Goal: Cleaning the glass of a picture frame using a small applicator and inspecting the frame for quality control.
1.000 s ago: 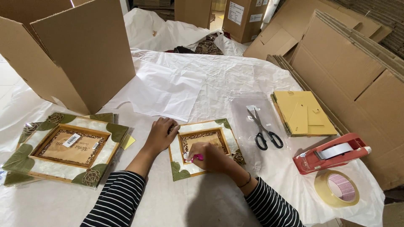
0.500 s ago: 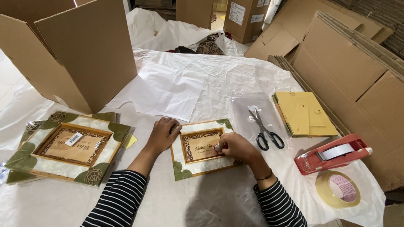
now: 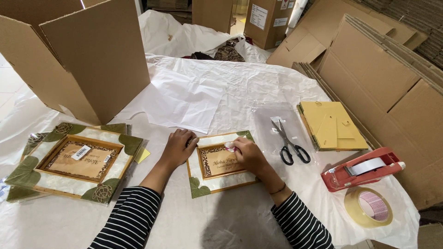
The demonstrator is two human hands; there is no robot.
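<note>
Head view: 2 hands on a small picture frame (image 3: 220, 162) lying flat on the paper-covered table (image 3: 240, 97).
Whatever the right hand (image 3: 248, 154) pinches at the frame's top edge is mostly hidden, pink-white, unidentifiable. Since 0.5 s ago this hand moved up from the frame centre. Left hand (image 3: 176, 146), fingers curled, presses the frame's left edge.

— What am I seeing of the person from here?

— Both arms wear long black sleeves with thin white stripes (snug knit, by the look). I see bare hands, left hand (image 3: 177, 147) and right hand (image 3: 249, 154), and a thin dark bracelet (image 3: 278, 189) on the right wrist.
</note>
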